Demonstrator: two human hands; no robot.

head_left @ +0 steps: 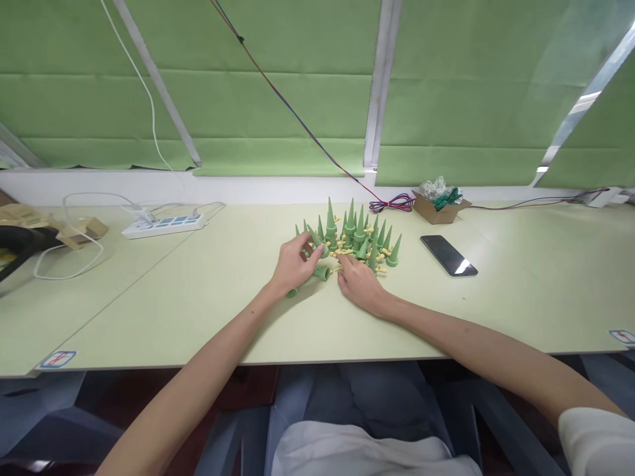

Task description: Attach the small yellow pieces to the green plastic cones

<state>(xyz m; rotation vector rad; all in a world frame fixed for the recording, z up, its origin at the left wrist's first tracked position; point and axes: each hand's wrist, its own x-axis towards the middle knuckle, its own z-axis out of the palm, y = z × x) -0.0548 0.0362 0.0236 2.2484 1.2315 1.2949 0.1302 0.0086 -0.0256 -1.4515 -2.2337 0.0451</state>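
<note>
My left hand (292,266) is closed around a green cone (316,240), which tilts with its tip up and to the left. Beside it, my right hand (361,285) rests low over the table, fingers pinched at a small yellow piece (338,269); the fingertips partly hide it. Several more green cones with wider round bases (350,226) stand behind both hands, and small yellow pieces (381,270) are scattered among them. A hollow green tube (323,273) lies on its side below my left fingers. Near my left wrist is a green ring-like part (292,293).
On the pale table (198,324), a black phone (449,255) lies to the right. Behind it stands a small cardboard box (439,210) holding clear and green wrapping. Coiled red-blue wire (397,203) lies by the wall. A white power strip (163,226) is at the left.
</note>
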